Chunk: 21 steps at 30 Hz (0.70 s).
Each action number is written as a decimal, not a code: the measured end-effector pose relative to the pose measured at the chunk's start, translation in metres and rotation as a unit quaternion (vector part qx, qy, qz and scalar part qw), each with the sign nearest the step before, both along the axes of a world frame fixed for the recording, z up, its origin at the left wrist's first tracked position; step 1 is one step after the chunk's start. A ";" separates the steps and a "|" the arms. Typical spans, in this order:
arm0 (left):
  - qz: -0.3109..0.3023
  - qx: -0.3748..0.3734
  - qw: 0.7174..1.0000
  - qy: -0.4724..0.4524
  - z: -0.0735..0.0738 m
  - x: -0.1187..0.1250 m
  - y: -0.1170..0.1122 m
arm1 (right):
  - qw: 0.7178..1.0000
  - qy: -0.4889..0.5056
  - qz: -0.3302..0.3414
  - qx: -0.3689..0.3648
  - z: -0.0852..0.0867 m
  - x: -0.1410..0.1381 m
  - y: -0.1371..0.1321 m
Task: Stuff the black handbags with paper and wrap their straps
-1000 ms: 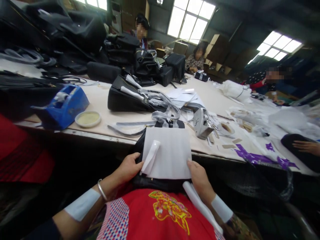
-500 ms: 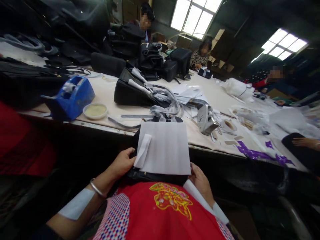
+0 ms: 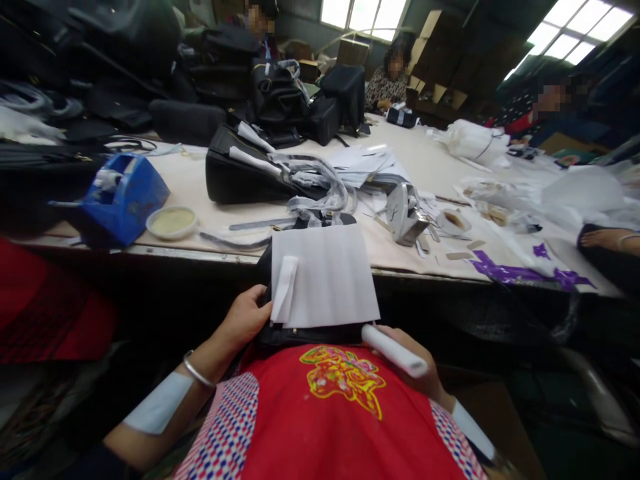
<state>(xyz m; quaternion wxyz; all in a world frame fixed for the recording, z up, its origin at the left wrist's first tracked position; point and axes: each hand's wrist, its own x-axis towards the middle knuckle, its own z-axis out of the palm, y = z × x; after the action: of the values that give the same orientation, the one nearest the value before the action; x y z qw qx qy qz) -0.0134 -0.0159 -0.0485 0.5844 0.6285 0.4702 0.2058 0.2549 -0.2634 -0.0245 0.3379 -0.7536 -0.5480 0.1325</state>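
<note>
Black bag [image 3: 310, 335] under white sheet [image 3: 325, 277], left hand [image 3: 245, 317] grip clamps its 9 o'clock edge. Right hand [image 3: 425, 381] grip clamps paper roll [image 3: 395, 350], 4 o'clock

The sheet [image 3: 325, 277] is plain white, and the strip [image 3: 284, 289] lying on it is the same white. The bag [image 3: 310, 333] under them is black. The roll [image 3: 395, 350] is white too. The apron [image 3: 310, 440] is bright red and carries a yellow emblem [image 3: 345, 383]. The sleeve cloth [image 3: 235, 427] beside it has a small check pattern of red, blue and white. The bracelet [image 3: 197, 372] is silver and the band [image 3: 157, 403] on the forearm is pale white. The table [image 3: 200, 180] is beige. On it the tape dispenser [image 3: 123, 197] is blue, the dish [image 3: 171, 222] is white with pale yellow inside, the straps [image 3: 320, 193] are grey, the second bag [image 3: 245, 180] is black, and the scraps [image 3: 505, 272] are purple.
</note>
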 end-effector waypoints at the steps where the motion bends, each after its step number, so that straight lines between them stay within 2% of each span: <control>1: 0.001 0.003 1.000 -0.002 0.002 0.001 0.000 | 1.000 -0.011 0.012 0.012 0.005 -0.002 0.009; 3: 0.002 0.006 1.000 -0.004 0.005 0.002 -0.001 | 0.998 -0.044 0.011 0.030 0.012 -0.007 0.029; 7: 0.001 0.017 1.000 0.002 0.005 0.002 -0.001 | 0.992 -0.111 -0.066 -0.001 0.008 -0.009 0.056; 9: -0.005 0.028 0.999 0.020 0.004 -0.001 0.000 | 0.987 -0.150 -0.059 -0.003 0.004 -0.006 0.062; 12: -0.002 0.065 0.997 0.043 0.010 -0.006 0.009 | 0.973 -0.224 -0.027 0.055 0.001 -0.001 0.068; 13: 0.014 0.102 0.993 0.049 0.016 -0.007 0.013 | 0.968 -0.241 -0.021 0.069 0.000 -0.001 0.071; 15: 0.052 0.232 0.969 0.068 0.035 -0.005 0.023 | 0.963 -0.261 -0.013 0.068 -0.002 -0.002 0.075; 17: 0.047 0.388 0.917 0.080 0.062 0.008 0.033 | 0.961 -0.272 -0.014 0.043 -0.005 -0.004 0.080; 19: -0.031 0.496 0.865 0.068 0.088 0.035 0.044 | 0.958 -0.286 -0.019 0.021 -0.006 -0.005 0.082; 21: -0.138 0.533 0.833 0.055 0.106 0.074 0.055 | 0.953 -0.302 -0.014 0.009 -0.005 -0.006 0.085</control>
<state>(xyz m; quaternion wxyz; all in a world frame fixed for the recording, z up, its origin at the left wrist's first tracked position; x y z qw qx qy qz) 0.0607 0.0392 0.0580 0.1537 0.9112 0.2275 0.3071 0.2487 -0.1789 -0.0293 0.1649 -0.7628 -0.6153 -0.1110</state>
